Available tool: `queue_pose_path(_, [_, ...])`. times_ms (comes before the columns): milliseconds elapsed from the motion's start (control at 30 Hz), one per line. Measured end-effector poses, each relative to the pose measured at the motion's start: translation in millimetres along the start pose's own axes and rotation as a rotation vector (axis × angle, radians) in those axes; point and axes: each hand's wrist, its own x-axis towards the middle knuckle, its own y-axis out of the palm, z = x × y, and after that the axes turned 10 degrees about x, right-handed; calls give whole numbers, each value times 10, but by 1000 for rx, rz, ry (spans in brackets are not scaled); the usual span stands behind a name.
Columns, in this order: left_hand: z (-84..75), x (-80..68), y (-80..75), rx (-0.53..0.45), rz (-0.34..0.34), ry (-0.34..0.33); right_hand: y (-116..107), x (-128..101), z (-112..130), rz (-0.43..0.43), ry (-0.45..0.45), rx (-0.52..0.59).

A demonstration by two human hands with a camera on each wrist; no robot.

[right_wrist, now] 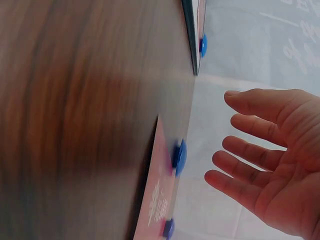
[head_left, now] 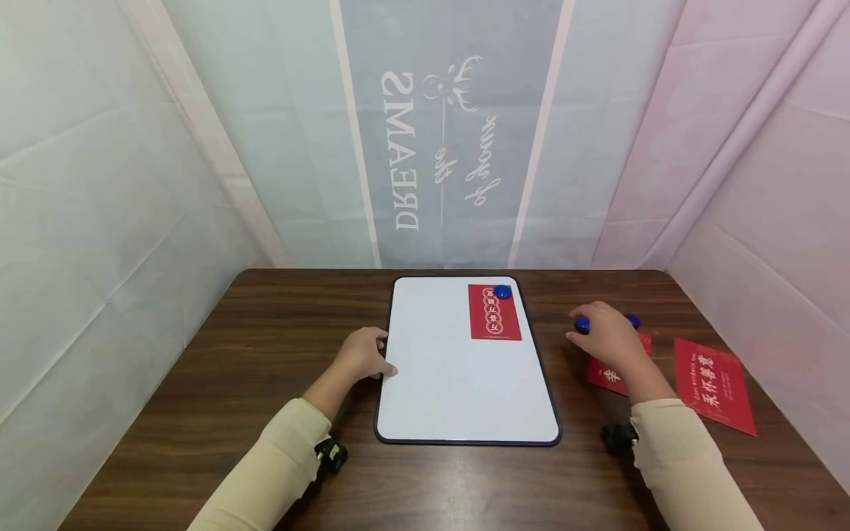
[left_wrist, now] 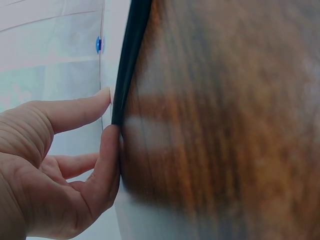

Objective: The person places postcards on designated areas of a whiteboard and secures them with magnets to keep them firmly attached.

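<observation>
Steadying the whiteboard [head_left: 458, 369] on the desk [head_left: 199, 369], left hand [head_left: 361, 354] with fingers curled against its left edge. Hovering right of the whiteboard, right hand [head_left: 607, 335] with fingers spread, empty, just above a blue magnet [right_wrist: 180, 156] on a red card [head_left: 607, 372]. Pinned at the whiteboard's upper right, another red card [head_left: 494, 313].

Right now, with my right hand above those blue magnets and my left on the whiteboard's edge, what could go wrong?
1. The two blue magnets sit on a loose red card; grabbing one may drag or flip it.
2. The right hand is open above them, not gripping: a magnet could roll off the table.
3. The left hand only holds the whiteboard by its rim; a bump could shift it and the pinned red card.
</observation>
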Motion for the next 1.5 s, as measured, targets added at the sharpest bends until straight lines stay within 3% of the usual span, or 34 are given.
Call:
queue_pose_path(167, [19, 7, 4, -1, 2, -5, -53, -32, -119, 0, 7, 8])
queue_pose_path(467, [50, 11, 25, -1, 4, -5, -180, -109, -234, 43, 115, 5])
queue_pose_path(800, [53, -7, 11, -15, 5, -20, -202, -169, -374, 216, 242, -22])
queue_pose_path(1333, [38, 1, -7, 17, -4, 4, -244, -200, -444, 308, 146, -53])
queue_pose_path(1500, [26, -4, -15, 13, 1, 10, -327, -225, -452, 267, 194, -30])
